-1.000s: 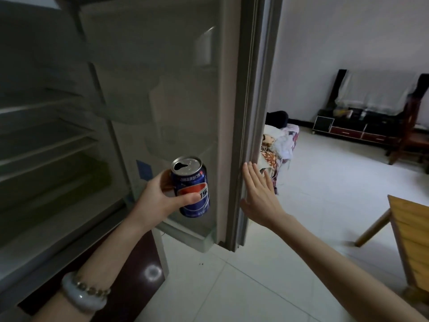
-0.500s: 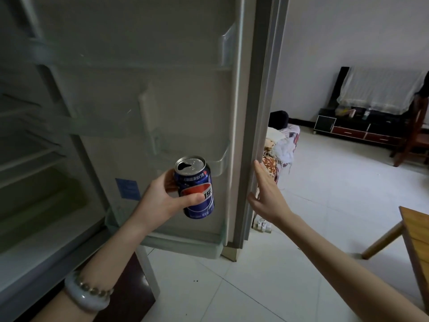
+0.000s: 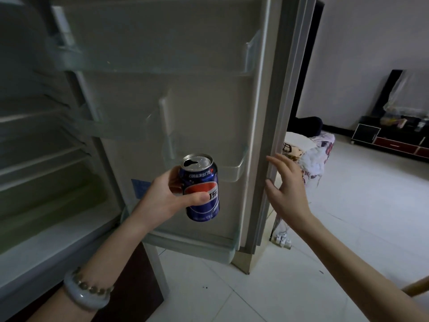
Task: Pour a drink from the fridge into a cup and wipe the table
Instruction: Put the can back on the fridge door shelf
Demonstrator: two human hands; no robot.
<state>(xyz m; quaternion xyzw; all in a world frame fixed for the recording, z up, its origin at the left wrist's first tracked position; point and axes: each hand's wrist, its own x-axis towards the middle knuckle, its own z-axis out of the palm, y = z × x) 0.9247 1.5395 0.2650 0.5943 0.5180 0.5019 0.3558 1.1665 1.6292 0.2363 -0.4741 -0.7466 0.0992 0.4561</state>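
Here, 1 blue can in the left of 2 hands.

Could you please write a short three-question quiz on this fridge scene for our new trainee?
1. True or false: the blue aluminium soda can held in the left hand is already opened.
2. Multiple choice: the open right hand is at A) the clear plastic door shelf, B) the outer edge of the grey fridge door, C) the white tiled floor.
3. Fill in: the left wrist wears a pale ___.

Key: 1 true, its top shows a dark opening; 2 B; 3 bangle, with a beaded bracelet beside it.
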